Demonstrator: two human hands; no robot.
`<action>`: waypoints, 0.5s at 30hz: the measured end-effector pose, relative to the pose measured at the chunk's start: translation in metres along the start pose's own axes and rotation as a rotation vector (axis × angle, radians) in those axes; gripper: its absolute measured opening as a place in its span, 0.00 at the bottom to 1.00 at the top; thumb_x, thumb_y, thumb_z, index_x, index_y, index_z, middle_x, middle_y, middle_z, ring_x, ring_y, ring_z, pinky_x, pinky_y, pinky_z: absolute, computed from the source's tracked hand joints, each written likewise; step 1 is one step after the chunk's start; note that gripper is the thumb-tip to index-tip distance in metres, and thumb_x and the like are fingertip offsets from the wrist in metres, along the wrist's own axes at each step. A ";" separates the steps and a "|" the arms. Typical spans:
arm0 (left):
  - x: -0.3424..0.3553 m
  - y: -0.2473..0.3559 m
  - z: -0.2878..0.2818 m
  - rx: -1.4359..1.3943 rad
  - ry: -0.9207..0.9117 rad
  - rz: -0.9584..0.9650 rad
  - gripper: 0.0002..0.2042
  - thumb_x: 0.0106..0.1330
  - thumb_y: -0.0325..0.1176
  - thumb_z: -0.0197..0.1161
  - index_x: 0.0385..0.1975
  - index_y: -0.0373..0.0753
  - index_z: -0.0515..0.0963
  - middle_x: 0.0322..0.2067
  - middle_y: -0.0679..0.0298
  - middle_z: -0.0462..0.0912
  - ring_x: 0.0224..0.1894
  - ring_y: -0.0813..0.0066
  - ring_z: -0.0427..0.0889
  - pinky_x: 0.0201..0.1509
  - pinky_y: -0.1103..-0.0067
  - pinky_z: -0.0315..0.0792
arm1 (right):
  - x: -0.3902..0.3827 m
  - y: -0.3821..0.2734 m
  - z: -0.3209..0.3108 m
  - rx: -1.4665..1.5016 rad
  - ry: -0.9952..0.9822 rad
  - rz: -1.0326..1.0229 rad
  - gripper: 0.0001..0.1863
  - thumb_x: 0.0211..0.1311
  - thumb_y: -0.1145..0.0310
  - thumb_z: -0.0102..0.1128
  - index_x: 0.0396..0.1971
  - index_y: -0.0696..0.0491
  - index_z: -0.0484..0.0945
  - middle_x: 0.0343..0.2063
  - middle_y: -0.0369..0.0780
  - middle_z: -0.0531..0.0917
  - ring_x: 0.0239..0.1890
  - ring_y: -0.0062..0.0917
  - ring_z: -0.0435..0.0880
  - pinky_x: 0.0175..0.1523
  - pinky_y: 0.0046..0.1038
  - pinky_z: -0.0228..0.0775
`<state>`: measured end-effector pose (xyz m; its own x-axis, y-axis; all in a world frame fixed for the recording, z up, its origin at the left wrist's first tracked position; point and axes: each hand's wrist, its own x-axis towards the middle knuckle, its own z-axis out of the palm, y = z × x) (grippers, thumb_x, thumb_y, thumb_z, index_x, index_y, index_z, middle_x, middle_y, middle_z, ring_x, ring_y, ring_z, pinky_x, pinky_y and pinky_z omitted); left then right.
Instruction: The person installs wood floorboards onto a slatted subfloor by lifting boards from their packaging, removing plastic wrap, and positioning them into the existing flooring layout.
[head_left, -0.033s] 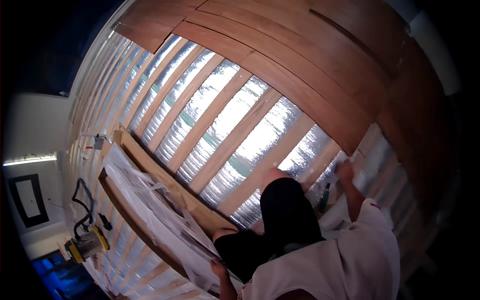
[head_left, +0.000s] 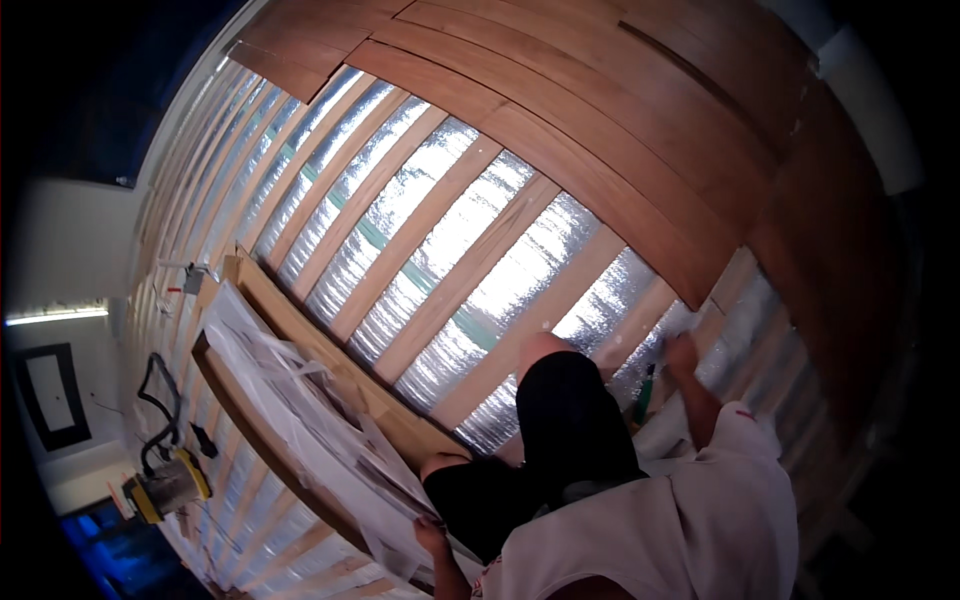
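Down close to me, my left hand (head_left: 432, 535) is at the near end of the long cardboard box (head_left: 390, 405), beside the white wrapping (head_left: 290, 385) that lies loosely inside it. Its fingers look curled, but I can't tell whether they are clamped on anything. My bent legs, in black shorts (head_left: 575, 415), come just right of the box. Past them, well apart from the box on its right, is my right hand (head_left: 682, 355); it is blurred, so I can't tell whether my fingers are together or apart. Between that hand and the box, nearer the hand, is a green tool (head_left: 643, 393).

Farther out, wooden battens (head_left: 465, 205) and shiny foil (head_left: 500, 290) run alternately away from the box's right side. They reach the reddish-brown floorboards (head_left: 610, 150), which lie beyond, well apart from the box; one board corner sits near my right hand. Left of the box is a yellow-and-black machine (head_left: 170, 487) with a black hose (head_left: 163, 405), and farther left still, a dark frame (head_left: 50, 395).
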<state>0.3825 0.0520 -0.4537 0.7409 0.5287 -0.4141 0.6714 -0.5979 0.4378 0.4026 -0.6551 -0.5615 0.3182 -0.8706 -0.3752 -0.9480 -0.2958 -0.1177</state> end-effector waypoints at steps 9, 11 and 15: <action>-0.038 -0.069 -0.007 0.028 0.001 -0.046 0.20 0.61 0.46 0.61 0.24 0.31 0.77 0.26 0.46 0.82 0.28 0.50 0.80 0.35 0.58 0.72 | -0.111 0.076 0.095 -0.347 -0.299 -0.437 0.18 0.58 0.58 0.55 0.32 0.61 0.77 0.31 0.56 0.81 0.35 0.52 0.82 0.40 0.48 0.74; -0.025 -0.093 0.018 0.318 0.088 0.123 0.19 0.64 0.45 0.58 0.22 0.32 0.76 0.22 0.49 0.78 0.28 0.49 0.77 0.33 0.59 0.71 | -0.087 0.112 0.116 -0.332 -0.285 -0.595 0.19 0.60 0.59 0.51 0.26 0.62 0.79 0.30 0.56 0.81 0.32 0.47 0.83 0.34 0.47 0.73; -0.026 -0.071 0.035 0.170 0.303 0.178 0.09 0.57 0.30 0.57 0.35 0.32 0.75 0.36 0.46 0.75 0.40 0.46 0.73 0.45 0.60 0.70 | -0.018 0.084 0.072 -0.665 -0.230 -1.054 0.18 0.60 0.58 0.54 0.24 0.59 0.81 0.26 0.52 0.83 0.32 0.44 0.83 0.39 0.44 0.74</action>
<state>0.3151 0.0594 -0.5017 0.8340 0.5462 -0.0780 0.5383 -0.7742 0.3329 0.3163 -0.6355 -0.6310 0.8416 -0.0252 -0.5395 -0.0282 -0.9996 0.0026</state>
